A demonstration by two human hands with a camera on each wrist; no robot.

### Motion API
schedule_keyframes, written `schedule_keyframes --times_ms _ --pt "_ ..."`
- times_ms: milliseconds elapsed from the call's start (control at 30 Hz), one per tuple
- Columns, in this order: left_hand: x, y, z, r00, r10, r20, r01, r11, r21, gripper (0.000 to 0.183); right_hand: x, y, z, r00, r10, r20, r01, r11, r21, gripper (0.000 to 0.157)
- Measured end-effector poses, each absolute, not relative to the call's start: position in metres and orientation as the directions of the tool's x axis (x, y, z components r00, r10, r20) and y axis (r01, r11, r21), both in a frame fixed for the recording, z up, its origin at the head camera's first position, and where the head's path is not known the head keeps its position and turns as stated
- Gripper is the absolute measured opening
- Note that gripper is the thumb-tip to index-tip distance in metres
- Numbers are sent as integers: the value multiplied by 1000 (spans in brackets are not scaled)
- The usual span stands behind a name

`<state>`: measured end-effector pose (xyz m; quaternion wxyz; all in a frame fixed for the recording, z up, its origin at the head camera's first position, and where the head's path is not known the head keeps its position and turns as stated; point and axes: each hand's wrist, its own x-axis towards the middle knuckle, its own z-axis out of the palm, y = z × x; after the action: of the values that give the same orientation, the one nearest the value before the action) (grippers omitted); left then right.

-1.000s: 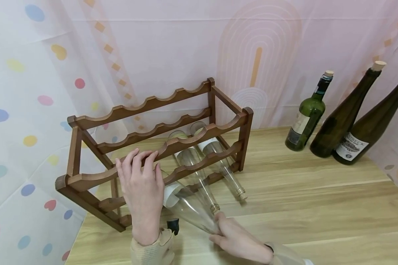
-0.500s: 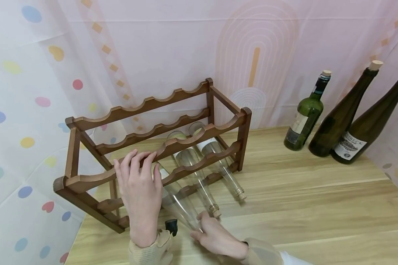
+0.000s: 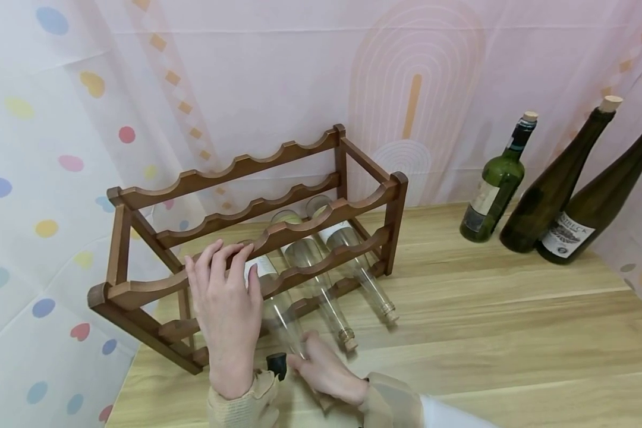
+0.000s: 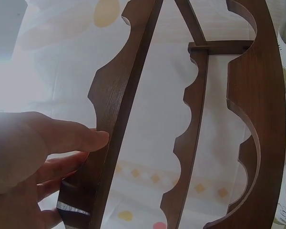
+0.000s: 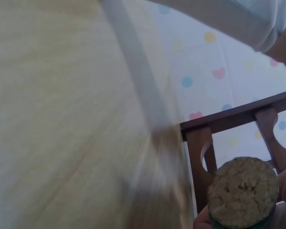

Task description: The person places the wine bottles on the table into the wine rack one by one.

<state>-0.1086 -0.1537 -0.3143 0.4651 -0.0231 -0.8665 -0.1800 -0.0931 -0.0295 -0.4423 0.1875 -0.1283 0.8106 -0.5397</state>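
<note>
My left hand (image 3: 227,309) holds the top front rail of a brown wooden wine rack (image 3: 348,209). In the left wrist view, the thumb lies on one side of that rail (image 4: 117,95) with the fingers on the other. My right hand (image 3: 329,368) grips the neck of a clear glass wine bottle (image 3: 280,312), whose labelled body lies in the lower part of the rack. The right wrist view shows its cork (image 5: 243,193) close up. Two more clear corked bottles, a middle one (image 3: 326,300) and a right one (image 3: 361,267), lie beside it, necks forward.
On the right of the wooden table (image 3: 460,333) stand a green bottle (image 3: 494,190) and two taller dark bottles (image 3: 551,196), corks up. A small black piece (image 3: 277,364) shows by my left cuff. A patterned curtain (image 3: 278,71) hangs behind the rack.
My right hand has moved left, swinging the bottle's neck round, and the bottle now lies deeper in the rack, nearly in line with the others. My left hand stays on the rail.
</note>
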Motion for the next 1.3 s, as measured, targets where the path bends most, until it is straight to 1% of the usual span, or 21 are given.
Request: schedule_keyframes --times_ms 267,400,633,867,967,1133,1200,1300 --pt "-108 -155 -314 -575 -129 808 207 933 296 23 -106 -47 -446 -915 -378 -141 2 347 -938 32" --pt "-108 -155 -313 -575 -132 807 206 932 299 24 -115 -54 -446 -920 -371 -128 -8 343 -939 23" --pt "-109 -156 -313 -569 -130 812 207 933 295 23 -121 -58 -442 -913 -370 -173 39 341 -939 23" --pt "-108 -157 -313 -568 -124 813 206 936 287 22 -121 -62 -446 -920 -358 -161 44 312 -949 29" --pt "-109 -156 -314 -568 -124 813 214 932 292 23 -122 -64 -448 -921 -355 -161 60 279 -958 31" --pt "-109 -155 -314 -571 -124 811 215 931 294 24 -127 -68 -446 -917 -354 -183 117 200 -973 28" --pt "-109 -155 -315 -573 -123 810 215 932 294 24 -128 -68 -445 -911 -361 -197 129 206 -970 27" --pt "-108 -155 -315 -574 -122 810 213 933 292 25 -130 -67 -444 -902 -377 -210 104 282 -954 26"
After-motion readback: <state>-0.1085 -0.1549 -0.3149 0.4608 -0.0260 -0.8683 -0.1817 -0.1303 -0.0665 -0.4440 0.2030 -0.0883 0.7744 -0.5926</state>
